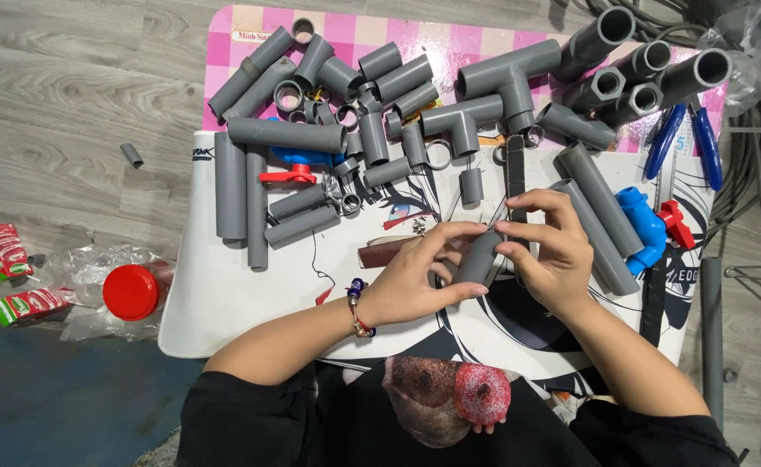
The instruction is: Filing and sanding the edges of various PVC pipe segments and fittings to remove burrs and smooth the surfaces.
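Note:
Both hands meet over a white printed board (225, 294). My left hand (419, 277) and my right hand (549, 246) grip one short grey pipe piece (480, 258) between them, tilted, with the fingertips pinching near its upper end. A beaded bracelet sits on my left wrist. Long grey pipes (601, 207) lie just right of my right hand, beside a blue valve with a red handle (649, 227). A short grey stub (471, 186) stands just above the hands.
Several grey pipes, tee fittings (497, 86) and rings crowd a pink checked mat (450, 39) at the top. Blue-handled pliers (687, 143) lie at right. A red-lidded jar (131, 291) and red packets (2, 251) sit on the floor at left. A second blue valve (298, 169) lies among the pipes.

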